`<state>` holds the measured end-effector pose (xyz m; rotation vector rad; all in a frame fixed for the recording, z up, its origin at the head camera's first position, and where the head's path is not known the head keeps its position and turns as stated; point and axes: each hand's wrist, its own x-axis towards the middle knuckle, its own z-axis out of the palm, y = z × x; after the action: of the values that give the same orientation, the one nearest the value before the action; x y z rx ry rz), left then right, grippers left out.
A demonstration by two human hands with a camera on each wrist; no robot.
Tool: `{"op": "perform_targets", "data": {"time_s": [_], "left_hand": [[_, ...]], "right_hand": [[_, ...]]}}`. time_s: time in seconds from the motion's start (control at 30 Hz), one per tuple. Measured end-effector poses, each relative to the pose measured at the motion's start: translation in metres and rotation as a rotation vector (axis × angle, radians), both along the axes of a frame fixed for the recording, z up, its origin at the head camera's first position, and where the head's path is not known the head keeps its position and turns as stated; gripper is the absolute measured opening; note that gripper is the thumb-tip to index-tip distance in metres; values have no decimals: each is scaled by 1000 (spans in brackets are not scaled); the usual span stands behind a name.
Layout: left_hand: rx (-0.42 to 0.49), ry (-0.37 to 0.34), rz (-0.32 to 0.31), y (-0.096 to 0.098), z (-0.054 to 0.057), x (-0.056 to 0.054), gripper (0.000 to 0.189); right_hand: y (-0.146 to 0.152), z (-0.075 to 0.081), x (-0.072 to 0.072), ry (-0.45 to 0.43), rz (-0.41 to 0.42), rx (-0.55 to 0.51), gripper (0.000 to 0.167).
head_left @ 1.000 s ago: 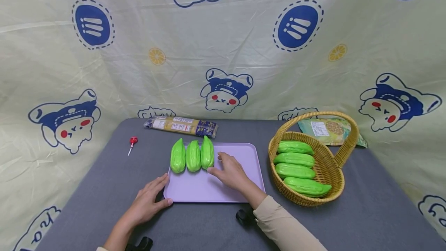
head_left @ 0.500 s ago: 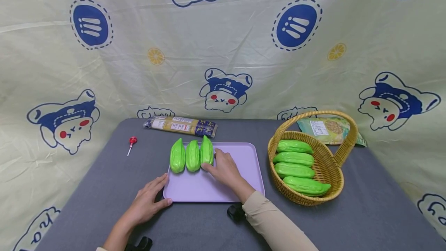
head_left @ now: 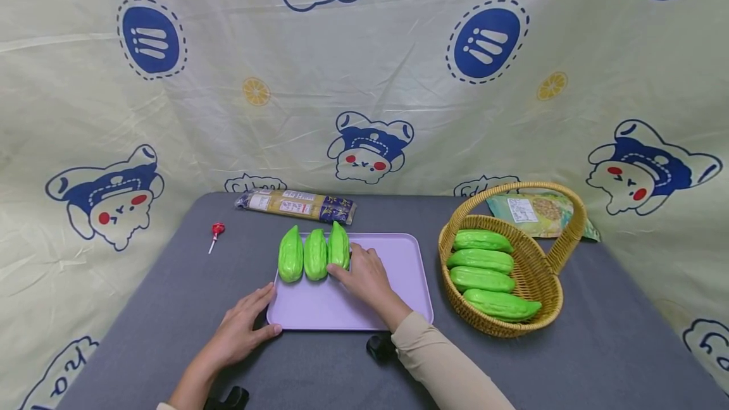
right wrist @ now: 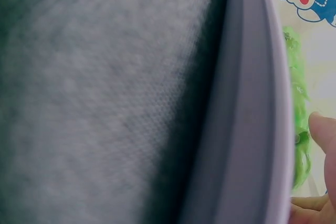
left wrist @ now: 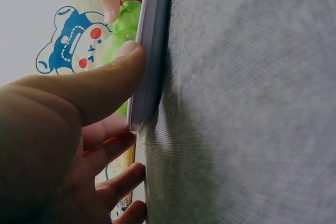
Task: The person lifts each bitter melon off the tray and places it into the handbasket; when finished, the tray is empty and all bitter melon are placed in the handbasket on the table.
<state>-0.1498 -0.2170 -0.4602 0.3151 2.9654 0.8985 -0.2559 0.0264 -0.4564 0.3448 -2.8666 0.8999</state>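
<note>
Three bumpy green bitter melons stand side by side on the left half of a lilac tray (head_left: 393, 309), tips pointing away: a left melon (head_left: 291, 255), a middle melon (head_left: 316, 255) and a right melon (head_left: 338, 247). My right hand (head_left: 369, 278) holds the right melon, its thumb at the near end and its fingers along the right side. At the tray's near left corner rests my left hand (head_left: 245, 324), fingers on the left edge and thumb on the near edge. The left wrist view shows its thumb (left wrist: 113, 80) extended against the tray wall.
A wicker basket (head_left: 558, 290) with several more bitter melons stands right of the tray. Behind it lies a green food packet (head_left: 521, 211). A pack of noodles (head_left: 293, 205) lies beyond the tray, and a red lollipop (head_left: 218, 229) at the left. Grey cloth covers the table (head_left: 319, 372).
My right hand has moved left across the tray, from beside the right melon to close on it. The melons, tray and left hand stay in place.
</note>
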Motion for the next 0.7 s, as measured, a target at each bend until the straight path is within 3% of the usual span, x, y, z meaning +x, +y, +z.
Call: {"op": "perform_targets", "data": {"time_s": [0.5,0.7], "left_hand": [[-2,-5,0,1,1,0,70],[-2,-2,1,1,1,0,69]], "right_hand": [[3,0,0,11,-39,2,58],[6,-1,1,25,-36,-42,48]]}}
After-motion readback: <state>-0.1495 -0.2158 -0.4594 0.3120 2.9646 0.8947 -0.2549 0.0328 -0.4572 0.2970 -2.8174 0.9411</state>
